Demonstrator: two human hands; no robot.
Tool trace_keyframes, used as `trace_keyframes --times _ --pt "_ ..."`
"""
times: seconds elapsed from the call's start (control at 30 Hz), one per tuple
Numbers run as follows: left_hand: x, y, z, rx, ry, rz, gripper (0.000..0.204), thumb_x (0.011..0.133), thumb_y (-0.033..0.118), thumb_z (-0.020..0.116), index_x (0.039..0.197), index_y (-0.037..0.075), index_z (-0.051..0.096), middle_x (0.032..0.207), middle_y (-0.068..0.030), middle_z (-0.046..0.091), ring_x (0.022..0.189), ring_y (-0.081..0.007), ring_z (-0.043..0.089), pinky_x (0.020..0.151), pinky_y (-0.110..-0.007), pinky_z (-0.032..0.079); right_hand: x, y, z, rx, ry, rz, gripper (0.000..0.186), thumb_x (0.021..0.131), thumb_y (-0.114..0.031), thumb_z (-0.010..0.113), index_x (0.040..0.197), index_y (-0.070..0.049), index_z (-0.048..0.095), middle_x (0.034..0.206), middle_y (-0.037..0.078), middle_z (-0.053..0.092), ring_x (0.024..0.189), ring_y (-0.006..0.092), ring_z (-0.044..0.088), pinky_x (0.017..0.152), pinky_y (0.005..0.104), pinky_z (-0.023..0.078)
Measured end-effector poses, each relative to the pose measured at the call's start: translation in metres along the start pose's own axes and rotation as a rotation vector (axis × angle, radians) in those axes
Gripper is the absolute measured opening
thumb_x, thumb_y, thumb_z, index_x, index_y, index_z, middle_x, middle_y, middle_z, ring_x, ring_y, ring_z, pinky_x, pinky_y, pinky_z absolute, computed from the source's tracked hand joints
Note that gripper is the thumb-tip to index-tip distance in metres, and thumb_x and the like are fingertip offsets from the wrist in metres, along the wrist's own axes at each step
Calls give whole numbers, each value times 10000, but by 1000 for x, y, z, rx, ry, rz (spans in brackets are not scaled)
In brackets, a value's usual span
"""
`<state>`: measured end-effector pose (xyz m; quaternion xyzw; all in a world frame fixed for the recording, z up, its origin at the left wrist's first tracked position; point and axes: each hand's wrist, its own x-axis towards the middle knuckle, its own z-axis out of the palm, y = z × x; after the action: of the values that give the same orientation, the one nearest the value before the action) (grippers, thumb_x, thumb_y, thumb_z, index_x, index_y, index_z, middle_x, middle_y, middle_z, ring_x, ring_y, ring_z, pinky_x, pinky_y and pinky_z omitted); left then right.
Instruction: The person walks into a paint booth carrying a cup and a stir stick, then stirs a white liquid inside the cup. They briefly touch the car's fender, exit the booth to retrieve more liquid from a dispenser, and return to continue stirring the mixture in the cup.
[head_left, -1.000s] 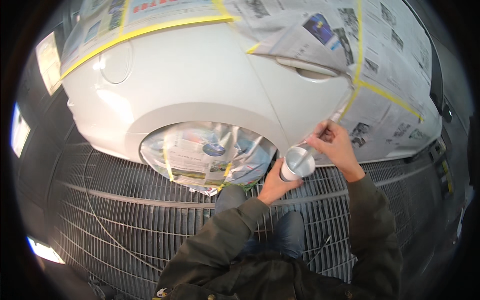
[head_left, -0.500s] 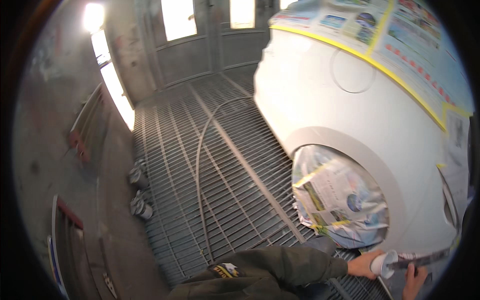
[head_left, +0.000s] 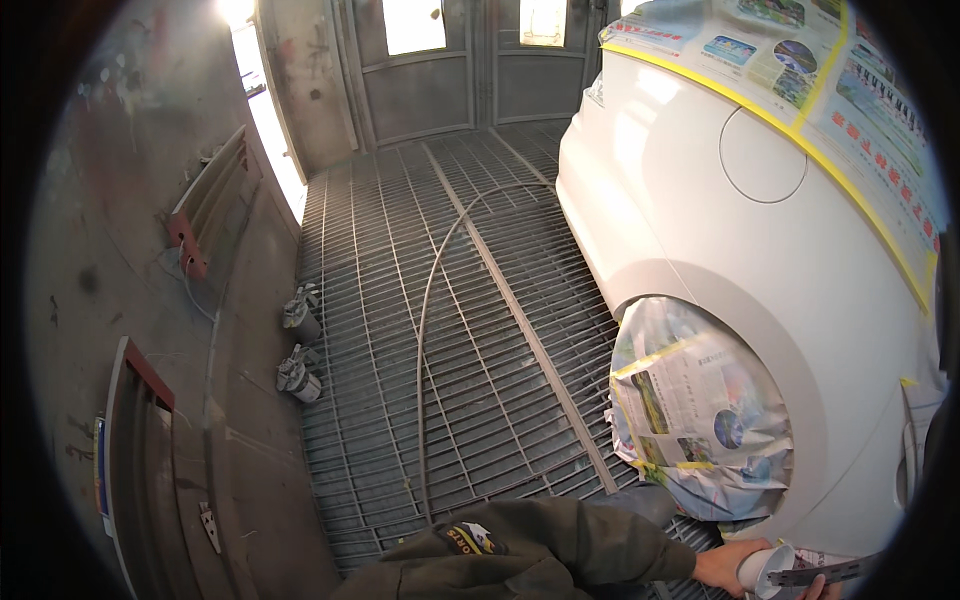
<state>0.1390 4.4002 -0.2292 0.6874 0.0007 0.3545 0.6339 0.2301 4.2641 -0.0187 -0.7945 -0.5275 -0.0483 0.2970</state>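
Note:
At the lower right, my left hand (head_left: 726,566) is wrapped round the side of a white cup (head_left: 755,572). The cup's mouth is tilted toward the right. My right hand (head_left: 822,590), cut off by the lower edge, closes on a dark flat mixing stick (head_left: 845,570) whose end reaches into the mouth of the cup. What the cup contains cannot be made out. Just beyond my hands is a white car body (head_left: 690,230), with its wheel wrapped in newspaper (head_left: 690,400) and yellow tape.
Printed paper edged with yellow tape (head_left: 860,200) covers the car's upper part. A hose (head_left: 425,350) curves over the floor grating (head_left: 370,400). Two spray guns with cups (head_left: 298,375) stand by the left wall. Panels (head_left: 215,205) lean there too. Doors with bright windows (head_left: 430,95) close the far end.
The whole view has shifted, so the car and wall sit further right. Both hands, the cup and the stick now appear lower in the picture. The hold on each is unchanged.

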Motion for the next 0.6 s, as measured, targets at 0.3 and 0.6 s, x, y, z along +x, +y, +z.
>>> trace_keyframes --times 0.3,0.6 --pt "-2 21 4 -395 -81 -283 894 660 160 879 1435 35 450 1336 -125 558 1282 -232 516 1095 -389 435 13 18 4 649 18 273 79 950 -64 613 900 -76 554 734 -25 522 509 35 384 437 198 292" --pt "4 58 -1 -218 -150 -329 794 753 152 861 1422 51 447 1286 -110 589 1215 -209 561 1051 -345 434 7 6 -8 708 209 201 262 898 -42 728 1145 3 650 873 -12 666 703 18 536 600 209 429"
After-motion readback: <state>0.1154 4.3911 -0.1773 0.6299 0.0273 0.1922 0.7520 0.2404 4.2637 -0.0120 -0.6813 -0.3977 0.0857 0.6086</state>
